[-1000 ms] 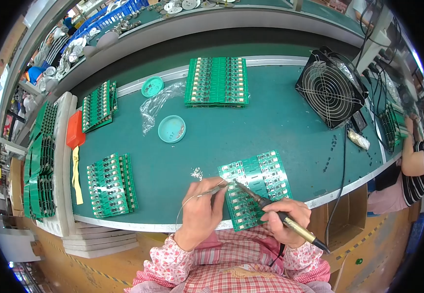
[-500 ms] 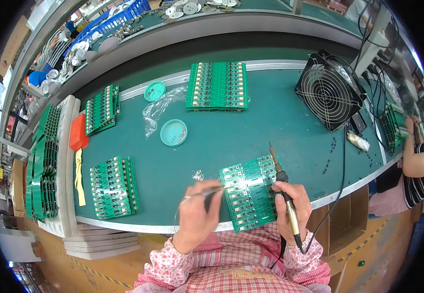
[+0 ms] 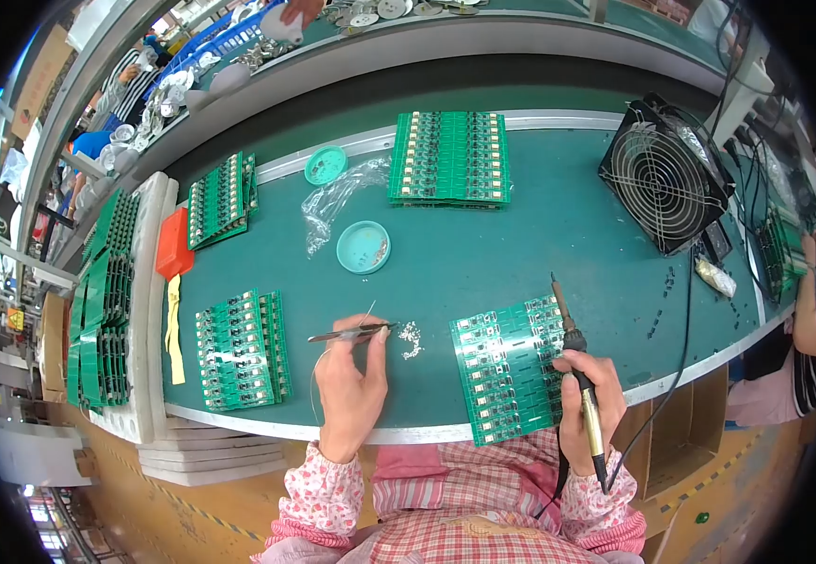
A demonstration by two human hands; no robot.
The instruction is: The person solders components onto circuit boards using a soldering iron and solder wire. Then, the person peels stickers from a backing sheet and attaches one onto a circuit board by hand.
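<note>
2 white sleeves [image 3: 321, 491] are showing pink-red prints; at 6 o'clock, a red-and-white checked apron [image 3: 455, 545] is bearing a tan motif [image 3: 472, 522].

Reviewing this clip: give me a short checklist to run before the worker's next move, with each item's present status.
1. Tweezers in left hand: ok.
2. Tweezer tips near the white bits: ok.
3. Soldering iron in right hand: ok.
4. Iron's tip beyond the circuit board's far edge: ok.
5. Board well back from the table's front edge: not ok, near corner reaches it.
6. Iron hot: cannot tell.
</note>
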